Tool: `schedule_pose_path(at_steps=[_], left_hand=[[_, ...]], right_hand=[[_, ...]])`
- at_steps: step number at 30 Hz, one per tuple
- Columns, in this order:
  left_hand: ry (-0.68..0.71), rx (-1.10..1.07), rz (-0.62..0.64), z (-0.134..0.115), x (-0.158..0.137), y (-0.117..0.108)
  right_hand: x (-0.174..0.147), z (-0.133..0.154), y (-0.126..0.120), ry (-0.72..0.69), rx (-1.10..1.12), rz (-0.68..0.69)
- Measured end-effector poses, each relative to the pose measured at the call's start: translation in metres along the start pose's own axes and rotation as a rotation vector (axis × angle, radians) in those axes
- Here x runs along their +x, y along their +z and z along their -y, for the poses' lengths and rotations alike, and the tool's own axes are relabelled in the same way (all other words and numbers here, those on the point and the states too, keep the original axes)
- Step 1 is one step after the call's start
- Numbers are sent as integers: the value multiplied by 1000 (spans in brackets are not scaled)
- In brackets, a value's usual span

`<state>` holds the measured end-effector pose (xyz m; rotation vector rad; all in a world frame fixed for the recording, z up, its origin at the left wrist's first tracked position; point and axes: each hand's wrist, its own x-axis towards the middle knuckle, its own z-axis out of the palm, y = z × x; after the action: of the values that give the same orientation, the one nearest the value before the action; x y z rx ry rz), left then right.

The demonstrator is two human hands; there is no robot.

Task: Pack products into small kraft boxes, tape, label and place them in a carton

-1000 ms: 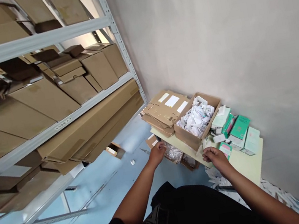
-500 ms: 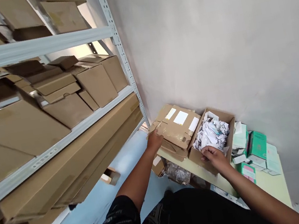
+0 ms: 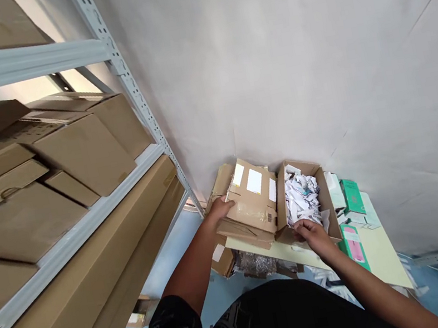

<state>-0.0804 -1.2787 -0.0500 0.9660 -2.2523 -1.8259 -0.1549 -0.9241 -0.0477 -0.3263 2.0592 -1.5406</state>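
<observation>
Left hand (image 3: pixel 219 209) is holding carton (image 3: pixel 254 199) edge, right hand (image 3: pixel 311 233) at box (image 3: pixel 326 199) rim.
Long axes are running toward wall (image 3: pixel 274 92); right grip narrow, hold unclear.

A grey wall (image 3: pixel 289 61) backs a yellowish table (image 3: pixel 382 259), with metal shelving (image 3: pixel 128 81) alongside and blue floor (image 3: pixel 166 263) below.

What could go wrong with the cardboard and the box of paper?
The left hand holds the cardboard by its edge, so loose pieces might slide off the table. The right hand is at the open box's near side; a bump could spill the paper.
</observation>
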Motion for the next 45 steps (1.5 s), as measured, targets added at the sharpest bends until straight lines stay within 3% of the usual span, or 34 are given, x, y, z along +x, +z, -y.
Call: schedule_pose_path(at_steps=[4,8,11,13,16,20,26,31,35,39,45], left_hand=[[189,-225,30,-25,-17,-17],[327,-319,55,-61,-50,-33],[399,-423,90,-87,-81,-21],[424,-479,129,-99,-102,3],[426,-524,231,-108,-130,60],[407,-543,377,-110,-162,157],[388,-422,691,-109,-208,316],[386,-258,920,-116,-247,445],[386,-149,1082,-123,-270,531],[369,-6,1212,-126,-274,607],[426,0,1170,-135,-259,735]], right_hand=[[-9,-4,-1,-12,-41,-19],[-19,-3,-12,-27,-17,-72],[-29,1,-29,-91,62,-149],[-39,4,-48,-138,174,-201],[-63,6,-91,-224,348,-284],[-112,-8,-168,-321,533,-392],[-210,-71,-283,-256,533,-674],[-302,-115,-360,-205,645,-889],[-367,-138,-403,-203,696,-961],[-407,-162,-428,-195,726,-1126],[-429,-191,-464,-148,615,-1401]])
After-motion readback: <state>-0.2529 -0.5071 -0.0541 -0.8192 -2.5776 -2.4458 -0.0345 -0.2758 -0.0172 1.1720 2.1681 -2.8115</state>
